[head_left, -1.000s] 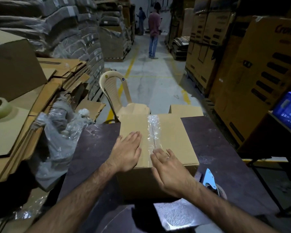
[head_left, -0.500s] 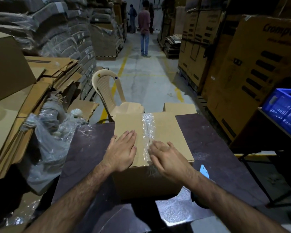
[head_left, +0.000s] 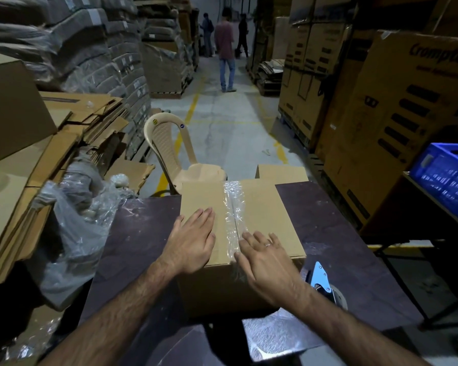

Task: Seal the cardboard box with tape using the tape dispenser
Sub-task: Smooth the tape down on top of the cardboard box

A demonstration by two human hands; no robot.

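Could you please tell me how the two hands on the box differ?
The left hand lies flat on the box top, beside the tape strip; the right hand sits at the near edge, fingers on the strip's end. The right hand wears a ring; the left shows none. Both are open, holding nothing.

Only two hands and two forearms in view, all uncovered. Thin silver-coloured metal ring (head_left: 268,244): plain narrow band with a small glint, worn low on one finger of the right hand (head_left: 265,262). Below the ring, tendons and veins stand out across the back of that hand and the wrist. Further below the ring, right forearm (head_left: 341,320): bare, hairy, uncovered down to the picture's lower edge. Left of the ring, left hand (head_left: 193,241): bare. Below-left of the ring, left forearm (head_left: 117,318): bare, hairy, likewise uncovered to the lower edge.
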